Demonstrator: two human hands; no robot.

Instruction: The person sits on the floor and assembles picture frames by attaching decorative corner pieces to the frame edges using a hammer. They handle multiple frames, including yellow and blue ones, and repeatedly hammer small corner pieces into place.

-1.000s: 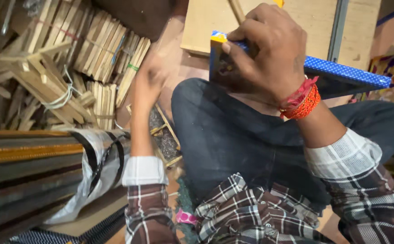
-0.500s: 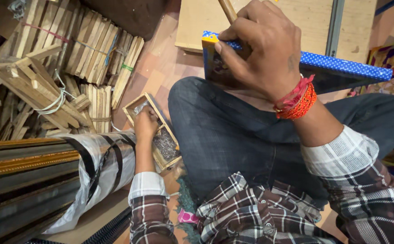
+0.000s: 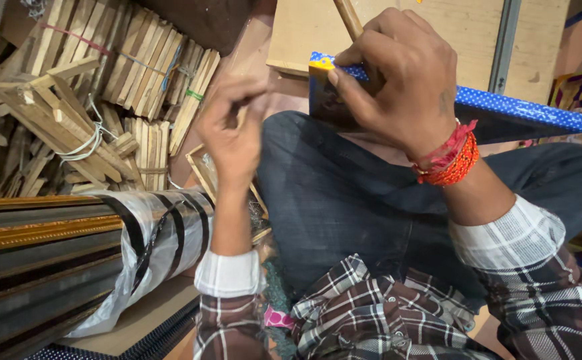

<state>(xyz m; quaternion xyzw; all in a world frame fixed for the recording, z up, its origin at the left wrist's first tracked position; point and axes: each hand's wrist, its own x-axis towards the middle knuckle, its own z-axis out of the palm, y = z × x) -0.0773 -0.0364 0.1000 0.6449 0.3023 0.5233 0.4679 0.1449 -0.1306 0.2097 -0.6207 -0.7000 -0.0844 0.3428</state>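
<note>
At far left, on the floor: bundles of wooden strips (image 3: 84,100), tied with cord and bands, heaped together. Below them, long frame mouldings (image 3: 37,247), ends wrapped in clear plastic with black stripes. Centre: left hand (image 3: 234,133), raised above a small open wooden box (image 3: 221,183) beside the knee, fingers curled and pinched together at the tips; what they pinch cannot be told, the hand being blurred. Right of centre: right hand (image 3: 401,83), red thread band at wrist, fingers clamped on the corner of a blue dotted frame (image 3: 524,110) resting across the lap, a wooden handle (image 3: 347,17) rising from the grip.
</note>
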